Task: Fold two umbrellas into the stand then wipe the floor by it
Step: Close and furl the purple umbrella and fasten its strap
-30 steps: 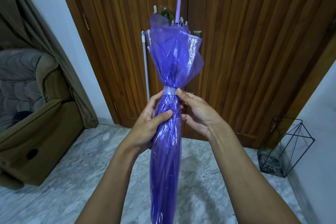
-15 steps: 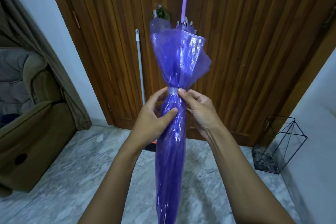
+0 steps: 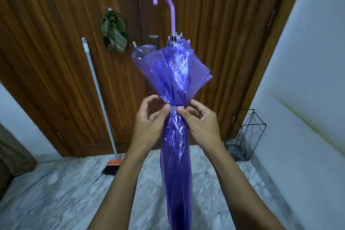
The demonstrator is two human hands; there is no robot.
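Where the wooden door (image 3: 56,43) meets the marble floor (image 3: 56,201), a folded purple umbrella (image 3: 177,173) is held upright at centre, hooked handle uppermost, lower end out of frame. Broom (image 3: 99,99): leaning on the door, left of the umbrella. Wire stand (image 3: 244,136): on the floor in the right corner, well apart from the umbrella; contents cannot be told. Left hand (image 3: 149,119) and right hand (image 3: 201,119): curled fingers (image 3: 167,107) pinch the pale strap (image 3: 174,109) around the canopy's waist from either side.

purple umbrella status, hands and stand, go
Left hand and right hand pinch clear strap. Purple translucent umbrella bundled, hooked handle up. Black wire stand apart, no umbrella in it.
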